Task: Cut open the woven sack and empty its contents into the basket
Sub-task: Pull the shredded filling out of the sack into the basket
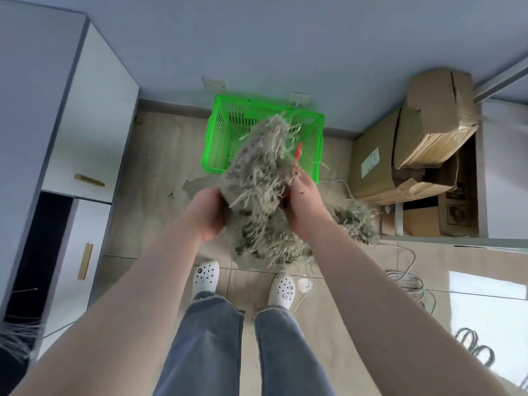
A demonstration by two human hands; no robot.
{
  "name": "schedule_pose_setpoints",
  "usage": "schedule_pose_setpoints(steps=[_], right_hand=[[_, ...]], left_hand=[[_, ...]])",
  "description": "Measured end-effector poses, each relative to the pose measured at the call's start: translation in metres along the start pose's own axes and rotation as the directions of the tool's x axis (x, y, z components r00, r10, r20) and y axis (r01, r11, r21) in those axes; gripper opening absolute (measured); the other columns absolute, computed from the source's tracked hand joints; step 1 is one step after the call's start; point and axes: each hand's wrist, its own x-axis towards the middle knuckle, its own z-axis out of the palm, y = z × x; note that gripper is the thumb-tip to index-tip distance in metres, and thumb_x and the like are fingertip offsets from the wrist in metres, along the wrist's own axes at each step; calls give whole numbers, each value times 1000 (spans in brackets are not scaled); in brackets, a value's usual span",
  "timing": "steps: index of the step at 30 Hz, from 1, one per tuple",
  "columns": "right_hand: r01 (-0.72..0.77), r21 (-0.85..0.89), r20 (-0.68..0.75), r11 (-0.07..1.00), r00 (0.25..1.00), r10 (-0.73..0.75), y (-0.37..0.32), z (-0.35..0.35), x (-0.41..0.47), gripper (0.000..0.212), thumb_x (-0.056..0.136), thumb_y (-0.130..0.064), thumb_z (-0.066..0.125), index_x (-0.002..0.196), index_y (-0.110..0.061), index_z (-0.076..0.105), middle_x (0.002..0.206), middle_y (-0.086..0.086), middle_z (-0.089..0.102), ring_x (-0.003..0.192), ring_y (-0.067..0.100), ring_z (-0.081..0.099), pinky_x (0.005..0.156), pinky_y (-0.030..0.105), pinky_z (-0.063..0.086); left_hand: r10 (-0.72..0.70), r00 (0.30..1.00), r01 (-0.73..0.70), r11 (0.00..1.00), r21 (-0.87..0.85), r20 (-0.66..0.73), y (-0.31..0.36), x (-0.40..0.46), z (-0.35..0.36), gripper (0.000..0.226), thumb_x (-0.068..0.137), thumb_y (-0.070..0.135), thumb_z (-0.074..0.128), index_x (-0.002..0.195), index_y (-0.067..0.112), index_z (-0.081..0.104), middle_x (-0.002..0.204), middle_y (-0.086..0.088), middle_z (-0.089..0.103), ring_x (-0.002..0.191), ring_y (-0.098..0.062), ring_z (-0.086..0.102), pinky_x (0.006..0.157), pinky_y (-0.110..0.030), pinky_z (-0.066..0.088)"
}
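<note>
Frayed woven sack (263,178) held up over near rim of green basket (217,130), gripped by left hand (210,214) and right hand (303,204); red tool (298,152), possibly cutter, pinched in right. Basket set on floor (160,155) by wall.

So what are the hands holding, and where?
Both hands, left and right, grip a clump of dried stalks by its sides; the right also holds something red.
</note>
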Motion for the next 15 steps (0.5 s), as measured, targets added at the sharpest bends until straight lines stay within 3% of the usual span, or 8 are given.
schedule_pose_setpoints(steps=[2, 3, 7, 8, 10, 11, 12, 15], right_hand=[[55, 183, -20, 982, 998, -53, 2, 4, -6, 65, 76, -52, 71, 127, -16, 55, 121, 13, 68, 106, 23, 68, 92, 43, 55], [115, 132, -32, 985, 993, -111, 1, 7, -9, 63, 73, -54, 73, 122, -17, 58, 117, 7, 71, 105, 20, 69, 88, 38, 56], [281, -369, -182, 886, 913, -365, -9, 15, -17, 47, 77, -27, 80, 116, -13, 56, 110, 2, 69, 101, 17, 66, 92, 39, 54], [276, -391, -237, 878, 891, -386, -12, 16, -17, 45, 78, -23, 80, 114, -13, 55, 108, 1, 68, 99, 17, 66, 92, 40, 53], [251, -347, -314, 903, 877, -365, -19, 17, -16, 43, 76, -24, 82, 109, -12, 56, 104, 2, 68, 95, 18, 66, 91, 42, 54], [242, -304, -325, 921, 883, -339, -23, 18, -17, 45, 75, -26, 83, 107, -11, 55, 103, 4, 69, 94, 20, 67, 89, 44, 55], [240, -258, -315, 936, 895, -316, -25, 18, -17, 46, 75, -27, 83, 108, -10, 55, 103, 7, 69, 94, 23, 68, 88, 46, 56], [251, -134, -213, 959, 937, -275, -31, 23, -17, 50, 78, -29, 80, 114, -3, 57, 108, 14, 71, 97, 28, 71, 86, 50, 57]], left_hand=[[-37, 998, 35, 999, -35, -49, 2, 5, 4, 28, 99, 12, 37, 97, 5, 64, 74, -8, 74, 68, -19, 73, 62, -29, 57], [-64, 996, 61, 997, -49, -55, 3, 7, 7, 30, 98, 16, 39, 106, 3, 65, 83, -12, 75, 76, -23, 73, 63, -31, 58], [130, 981, -126, 991, 39, -146, 7, 3, 26, 41, 92, 11, 44, 132, 12, 51, 118, -19, 65, 108, -32, 64, 91, -44, 53], [252, 931, -236, 967, 93, -264, 8, 0, 30, 43, 90, 13, 46, 133, 15, 48, 125, -19, 59, 115, -33, 57, 100, -46, 46], [583, 640, -428, 811, 398, -500, 9, -14, 39, 37, 86, 30, 53, 119, 14, 49, 119, -12, 53, 113, -31, 49, 101, -40, 37], [705, 522, -487, 709, 510, -481, 7, -25, 44, 37, 84, 42, 53, 108, 15, 49, 110, -8, 51, 107, -30, 48, 95, -40, 36], [761, 507, -530, 646, 550, -405, 3, -35, 52, 42, 82, 54, 51, 100, 17, 46, 104, -5, 49, 101, -29, 49, 91, -39, 37], [578, 787, -484, 796, 365, -216, -7, -46, 71, 50, 73, 64, 59, 98, 23, 44, 108, -10, 56, 100, -28, 57, 93, -44, 46]])
